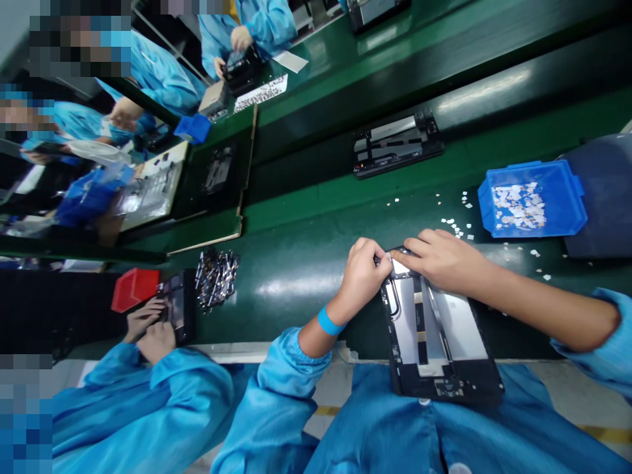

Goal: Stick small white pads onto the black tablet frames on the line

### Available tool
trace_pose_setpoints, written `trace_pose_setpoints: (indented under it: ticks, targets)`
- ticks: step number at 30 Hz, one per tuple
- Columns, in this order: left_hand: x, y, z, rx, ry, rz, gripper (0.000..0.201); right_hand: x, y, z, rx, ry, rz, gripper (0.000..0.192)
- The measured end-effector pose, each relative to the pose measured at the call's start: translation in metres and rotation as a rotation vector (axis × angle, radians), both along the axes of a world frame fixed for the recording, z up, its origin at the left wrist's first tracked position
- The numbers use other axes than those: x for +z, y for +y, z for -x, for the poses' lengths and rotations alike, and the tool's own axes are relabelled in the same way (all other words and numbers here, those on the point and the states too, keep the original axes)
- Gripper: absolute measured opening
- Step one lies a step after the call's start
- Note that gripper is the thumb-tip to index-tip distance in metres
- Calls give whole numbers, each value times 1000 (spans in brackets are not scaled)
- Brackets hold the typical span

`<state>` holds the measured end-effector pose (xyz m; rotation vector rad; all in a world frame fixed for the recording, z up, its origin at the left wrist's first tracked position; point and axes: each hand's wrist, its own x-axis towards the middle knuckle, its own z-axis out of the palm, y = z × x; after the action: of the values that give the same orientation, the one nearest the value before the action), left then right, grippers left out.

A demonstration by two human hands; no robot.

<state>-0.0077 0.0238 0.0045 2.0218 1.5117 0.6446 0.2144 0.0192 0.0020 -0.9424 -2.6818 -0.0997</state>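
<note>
An opened tablet (454,316), its inside facing up, lies at the table's front edge and overhangs towards my blue coat. Silver panels, a dark strip and a thin cable show within its black frame. My left hand (363,266) is closed at the tablet's far left corner, thumb and index finger pinched together there. From the right, my right hand (437,257) reaches over the far edge, its fingers bent onto the same corner close to the left fingertips. Any small piece between the fingertips is too hidden to make out.
Right of my hands stands a blue bin (563,197) of small white pieces, with several scattered on the green table (296,243). Another opened tablet (397,141) lies further back. A pile of small metal parts (217,280), a red bin (134,289) and a co-worker's hands (153,332) are left.
</note>
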Motion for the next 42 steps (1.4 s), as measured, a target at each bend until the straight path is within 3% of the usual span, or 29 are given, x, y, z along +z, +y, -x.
trace_pose_setpoints:
  ticks: [8, 16, 24, 42]
  targets:
    - [1, 5, 4, -11, -46, 74, 22, 0, 0, 0, 5, -5, 4, 37]
    - [12, 8, 8, -45, -98, 180, 19, 0, 1, 0, 5, -6, 2, 37]
    - [12, 9, 5, -86, -17, 127, 19, -2, 1, 0, 5, 1, 6, 36]
    - [5, 9, 4, -39, -20, 120, 22, -2, 0, 1, -2, 6, -17, 37]
